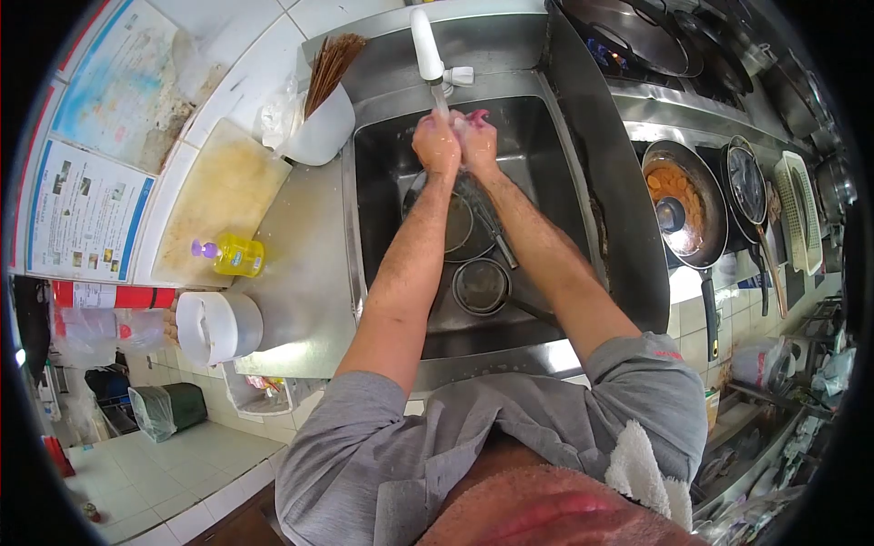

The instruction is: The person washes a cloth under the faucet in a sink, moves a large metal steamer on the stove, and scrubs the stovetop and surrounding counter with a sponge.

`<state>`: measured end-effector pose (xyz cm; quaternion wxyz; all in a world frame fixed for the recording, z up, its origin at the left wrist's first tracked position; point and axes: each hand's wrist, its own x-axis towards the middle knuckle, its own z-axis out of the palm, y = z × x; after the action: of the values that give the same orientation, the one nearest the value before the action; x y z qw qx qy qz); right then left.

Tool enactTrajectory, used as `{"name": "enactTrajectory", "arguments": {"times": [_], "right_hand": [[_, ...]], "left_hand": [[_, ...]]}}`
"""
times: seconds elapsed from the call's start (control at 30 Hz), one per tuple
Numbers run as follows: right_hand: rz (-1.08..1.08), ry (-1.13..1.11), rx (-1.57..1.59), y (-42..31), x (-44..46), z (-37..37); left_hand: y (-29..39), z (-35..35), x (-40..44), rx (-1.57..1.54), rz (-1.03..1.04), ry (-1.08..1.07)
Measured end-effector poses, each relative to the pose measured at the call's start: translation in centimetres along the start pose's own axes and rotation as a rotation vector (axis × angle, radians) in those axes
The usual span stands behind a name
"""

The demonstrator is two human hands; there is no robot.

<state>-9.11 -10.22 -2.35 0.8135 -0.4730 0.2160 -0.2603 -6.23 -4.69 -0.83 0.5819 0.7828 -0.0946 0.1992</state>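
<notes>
Under the white faucet (428, 47), water runs onto my two hands, which are close together over the dark sink basin (373, 155). My left hand (437, 146) is closed, its fingers pressed against the other hand. Beside it, my right hand (477, 144) is also closed, with something pinkish-red showing at its fingertips. What the fingers hold is too small to make out. Below my wrists, a round pan or strainer and a small round pot (481, 286) with a dark handle lie in the basin.
A yellow soap bottle (238, 256), a cutting board (218, 196) and a white tub (218, 328) are at the left. A white container (323, 127) holds brown sticks. Right of the sink, a pan (696, 218) contains orange food; a burner flame shows behind.
</notes>
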Motion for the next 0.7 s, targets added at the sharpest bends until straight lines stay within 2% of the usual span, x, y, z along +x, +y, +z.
{"name": "enactTrajectory", "arguments": {"times": [0.07,0.1,0.13,0.2,0.27,0.33,0.4,0.43,0.47,0.5,0.53,0.57,0.6,0.67,0.7], "right_hand": [[-0.406,0.051,-0.898,-0.9,-0.6,-0.9],[-0.512,0.021,-0.895,-1.2,-1.0,-1.1],[-0.512,0.021,-0.894,-1.4,-0.9,-1.5],[-0.775,-0.172,-1.119,-2.0,-0.2,-2.4],[-0.835,-0.124,-1.204,-3.0,0.5,-3.2],[-0.889,-0.077,-1.283,-4.3,1.1,-3.7],[-0.613,0.047,-1.152,-7.3,1.6,-3.5],[-0.581,0.116,-1.128,-8.6,3.1,-3.4],[-0.548,0.184,-1.104,-10.2,3.8,-3.0],[-0.545,0.185,-1.107,-11.2,3.7,-2.8],[-0.364,0.087,-0.583,-13.3,3.1,-1.8],[-0.179,-0.011,-0.061,-15.1,2.6,-0.7],[-0.185,-0.007,-0.060,-16.5,2.0,0.2],[-0.133,-0.234,0.164,-18.1,1.0,1.8],[-0.138,-0.231,0.163,-18.6,0.8,2.3]], "left_hand": [[-1.0,-0.6,0.3,-0.319,-0.418,-0.270],[-1.4,-0.6,0.0,-0.263,-0.499,-0.342],[-2.0,-0.6,-0.5,-0.263,-0.498,-0.341],[-3.1,-0.4,-1.5,-0.815,-0.815,-0.399],[-3.1,-0.2,-2.0,-0.879,-0.766,-0.410],[-3.4,-0.1,-2.2,-0.727,-0.441,-0.418],[-2.8,-1.1,-1.5,-0.678,-0.378,-0.405],[-2.6,-1.6,-1.3,-0.630,-0.320,-0.390],[-2.5,-1.9,-1.1,-0.714,-0.325,-0.360],[-2.6,-2.8,-1.4,-0.794,-0.412,-0.406],[-2.0,-3.5,-1.4,-0.875,-0.491,-0.453],[-2.3,-3.1,-1.5,-0.878,-0.486,-0.457],[-3.2,-2.5,-1.9,-0.917,-0.472,-0.437],[-2.5,-2.2,-2.4,-0.960,-0.463,-0.422],[-1.3,-2.4,-2.5,-0.889,-0.328,-0.602]]}}
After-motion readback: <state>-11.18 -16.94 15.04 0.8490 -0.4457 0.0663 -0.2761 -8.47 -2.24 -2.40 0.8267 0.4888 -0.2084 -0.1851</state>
